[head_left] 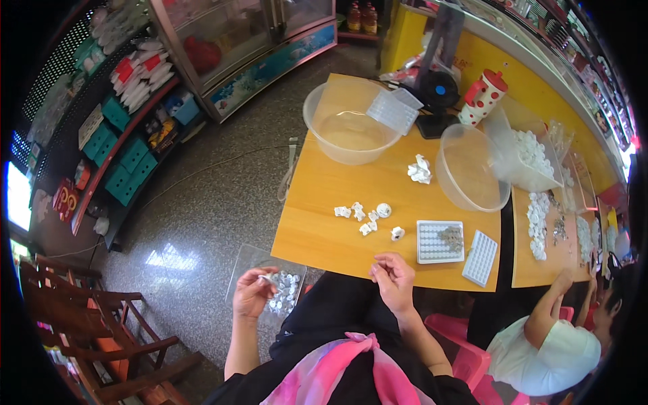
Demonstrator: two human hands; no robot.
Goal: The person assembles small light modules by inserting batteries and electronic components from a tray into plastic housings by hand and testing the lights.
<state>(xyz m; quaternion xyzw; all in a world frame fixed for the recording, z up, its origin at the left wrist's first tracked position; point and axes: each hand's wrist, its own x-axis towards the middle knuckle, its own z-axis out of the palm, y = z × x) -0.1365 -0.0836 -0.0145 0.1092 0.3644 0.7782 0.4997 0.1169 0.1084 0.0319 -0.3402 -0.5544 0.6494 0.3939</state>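
My left hand (251, 295) is beyond the table's front left corner, its thumb and fingers pinched on a small white piece (269, 277). Beneath it, a clear bin (241, 268) holds many round white pieces (287, 291). At the table's front edge is my right hand (394, 282), fingers curled and thumb pressed in; whether it holds anything small is hidden. Close by on the table lies a white piece with a dark spot (397, 233). Farther left are several small white pieces (358, 210). Right of that hand sits a white gridded tray (429, 253) with small metallic bits on it.
On the wooden table (307, 226) are a second gridded tray (480, 258), a clear bowl (351, 155), another clear bowl (466, 192) and a fan (437, 91). A person in a white shirt (550, 354) sits at the right. Wooden chairs (101, 337) stand left.
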